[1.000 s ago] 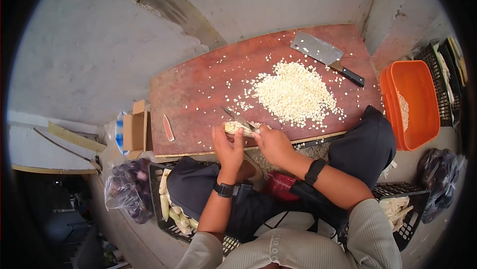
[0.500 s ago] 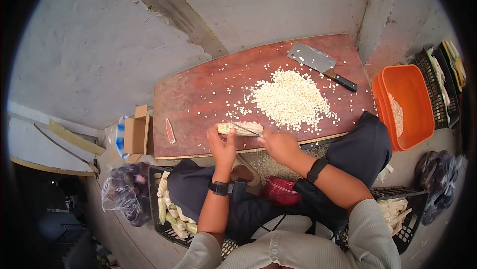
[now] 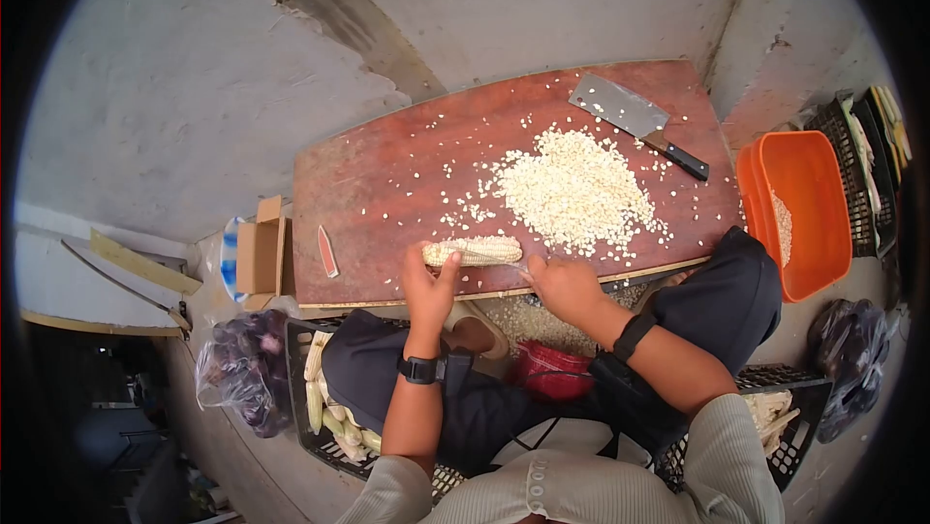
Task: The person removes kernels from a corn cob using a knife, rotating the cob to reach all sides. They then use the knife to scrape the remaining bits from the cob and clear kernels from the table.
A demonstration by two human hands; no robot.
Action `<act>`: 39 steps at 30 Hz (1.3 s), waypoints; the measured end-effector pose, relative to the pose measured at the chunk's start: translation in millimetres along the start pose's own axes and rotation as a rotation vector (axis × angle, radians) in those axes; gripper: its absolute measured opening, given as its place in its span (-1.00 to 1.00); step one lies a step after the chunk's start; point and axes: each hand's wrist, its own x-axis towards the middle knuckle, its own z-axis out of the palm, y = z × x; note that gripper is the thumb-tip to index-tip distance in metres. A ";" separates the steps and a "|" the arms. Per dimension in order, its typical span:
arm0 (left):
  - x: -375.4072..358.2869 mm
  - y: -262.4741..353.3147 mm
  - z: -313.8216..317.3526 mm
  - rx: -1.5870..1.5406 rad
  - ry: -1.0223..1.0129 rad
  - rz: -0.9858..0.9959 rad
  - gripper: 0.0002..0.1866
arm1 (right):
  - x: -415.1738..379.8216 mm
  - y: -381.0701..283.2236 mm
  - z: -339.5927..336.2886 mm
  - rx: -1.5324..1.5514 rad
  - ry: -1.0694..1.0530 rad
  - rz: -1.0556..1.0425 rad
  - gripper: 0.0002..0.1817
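So the table (image 3: 368, 195) is the biggest thing here, with a heap of kernels (image 3: 576, 190) on it and a cleaver (image 3: 620, 106) lying at one o'clock from that heap. The corn cob (image 3: 489, 250) is at the table's near edge, roughly seven o'clock from the middle, with the heap at its two o'clock. Can't tell if it actually rests on the wood.

Handling-wise, my guess is the cob's pretty light and stiff, with a tough core that won't crush easily. Kernels might be a bit slick if damp, and they'd likely break off before the core gave. Best grip is probably the nine o'clock end, well away from the blade.

That's where the left hand (image 3: 428, 277) has it, fingers and thumb wrapped around that end. The right hand (image 3: 567, 287) is curled tight around a small knife (image 3: 508, 270), handle hidden, thin blade pointing toward ten o'clock beside the cob's lower edge.
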 end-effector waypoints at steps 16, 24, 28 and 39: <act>-4.1 22.1 0.9 0.244 0.053 0.072 -0.61 | 14.0 3.6 8.8 -0.044 0.027 0.001 -0.77; -9.6 32.1 5.7 0.219 0.061 0.018 -0.55 | 25.6 -17.7 19.9 0.094 0.134 0.050 -0.70; -9.0 29.5 5.0 0.223 0.048 0.060 -0.55 | 28.2 -27.8 4.2 0.285 0.013 0.174 -0.67; -9.8 40.0 -5.6 0.133 -0.033 -0.026 -0.53 | 20.0 -16.5 -13.9 0.303 -0.082 0.105 -0.65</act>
